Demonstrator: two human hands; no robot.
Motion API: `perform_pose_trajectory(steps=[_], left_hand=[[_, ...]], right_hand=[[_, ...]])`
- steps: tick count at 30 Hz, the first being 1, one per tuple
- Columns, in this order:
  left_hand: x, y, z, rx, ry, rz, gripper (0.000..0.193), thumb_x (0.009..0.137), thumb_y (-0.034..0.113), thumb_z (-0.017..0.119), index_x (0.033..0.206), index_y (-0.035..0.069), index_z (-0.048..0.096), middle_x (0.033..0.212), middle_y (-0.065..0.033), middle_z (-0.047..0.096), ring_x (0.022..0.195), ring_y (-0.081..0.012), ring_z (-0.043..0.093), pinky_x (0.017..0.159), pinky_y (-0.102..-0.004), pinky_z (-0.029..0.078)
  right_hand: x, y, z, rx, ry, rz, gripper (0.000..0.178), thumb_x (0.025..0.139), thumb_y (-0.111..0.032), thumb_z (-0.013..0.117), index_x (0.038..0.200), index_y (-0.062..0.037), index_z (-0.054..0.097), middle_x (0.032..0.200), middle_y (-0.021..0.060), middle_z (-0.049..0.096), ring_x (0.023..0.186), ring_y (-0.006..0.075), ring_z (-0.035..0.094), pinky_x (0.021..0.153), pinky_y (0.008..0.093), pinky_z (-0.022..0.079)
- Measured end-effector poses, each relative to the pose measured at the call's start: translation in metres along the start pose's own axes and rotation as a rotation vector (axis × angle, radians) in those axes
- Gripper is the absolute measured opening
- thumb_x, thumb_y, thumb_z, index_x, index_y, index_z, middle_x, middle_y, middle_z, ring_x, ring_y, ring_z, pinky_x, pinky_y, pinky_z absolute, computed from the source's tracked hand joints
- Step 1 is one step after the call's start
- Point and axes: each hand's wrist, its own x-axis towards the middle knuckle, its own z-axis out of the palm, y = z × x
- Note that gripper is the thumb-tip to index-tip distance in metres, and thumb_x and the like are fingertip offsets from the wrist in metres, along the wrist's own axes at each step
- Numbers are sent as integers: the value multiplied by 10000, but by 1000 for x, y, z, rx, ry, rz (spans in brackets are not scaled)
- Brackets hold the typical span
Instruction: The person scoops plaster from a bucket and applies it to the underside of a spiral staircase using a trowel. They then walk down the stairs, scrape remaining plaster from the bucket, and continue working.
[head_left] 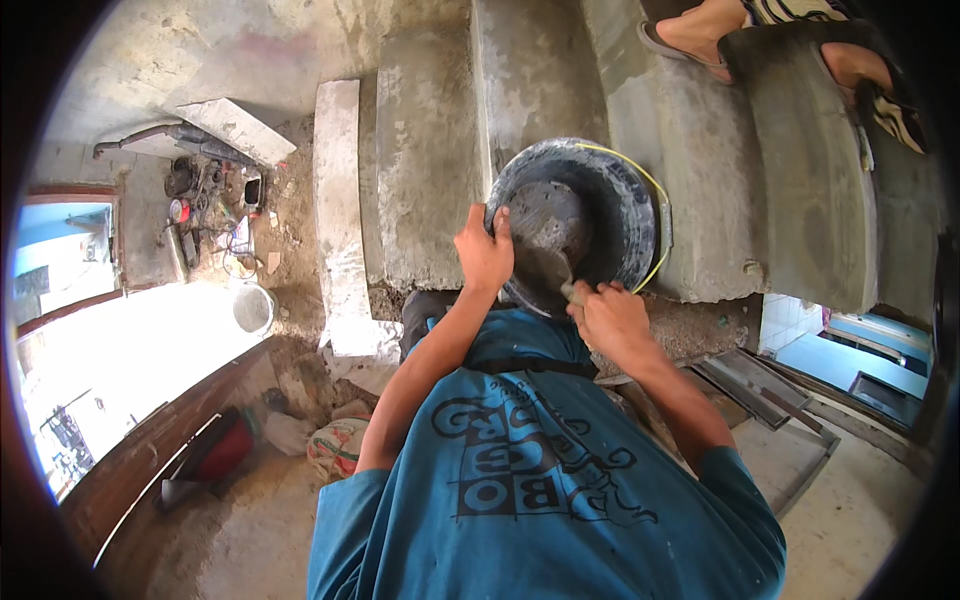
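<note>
A black bucket, crusted with grey residue, rests against the concrete steps in front of me, its yellow handle lying over the right rim. Wet grey mortar lies inside it. My left hand is closed on the bucket's left rim, thumb pointing up along it. Inside the near part of the bucket is a trowel, its grey blade against the mortar. My right hand grips the trowel's handle at the near rim; the fingers partly cover the handle.
Concrete steps run across the front. A person's sandalled foot stands on them at the upper right. A pale board lies left of the steps. Farther left are rubble, tools and a white bucket. Metal frames lie at right.
</note>
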Motion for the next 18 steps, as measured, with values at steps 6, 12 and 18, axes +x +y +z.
perform_pose_trajectory(steps=[6, 12, 18], left_hand=[[-2, 1, -1, -19, 14, -9, 291, 997, 230, 685, 915, -25, 571, 740, -317, 619, 750, -554, 616, 666, -546, 480], [2, 0, 0, -30, 2, -6, 286, 996, 233, 688, 933, -27, 585, 742, -319, 621, 755, -562, 610, 668, -552, 477], [0, -1, -1, -5, 4, 4, 286, 997, 235, 686, 939, -27, 587, 731, -313, 618, 737, -555, 606, 662, -551, 474]], right_hand=[[3, -3, -1, -109, 332, 282, 380, 971, -349, 680, 1139, -9, 702, 909, 225, 742, 896, 403, 732, 758, 477, 615], [-3, 5, -1, 10, 50, 69, 338, 941, -345, 703, 1101, -47, 714, 875, 192, 739, 878, 400, 739, 736, 485, 610], [-4, 13, 1, -50, 232, 302, 345, 935, -338, 705, 1125, -50, 696, 856, 178, 730, 849, 394, 737, 728, 514, 605]])
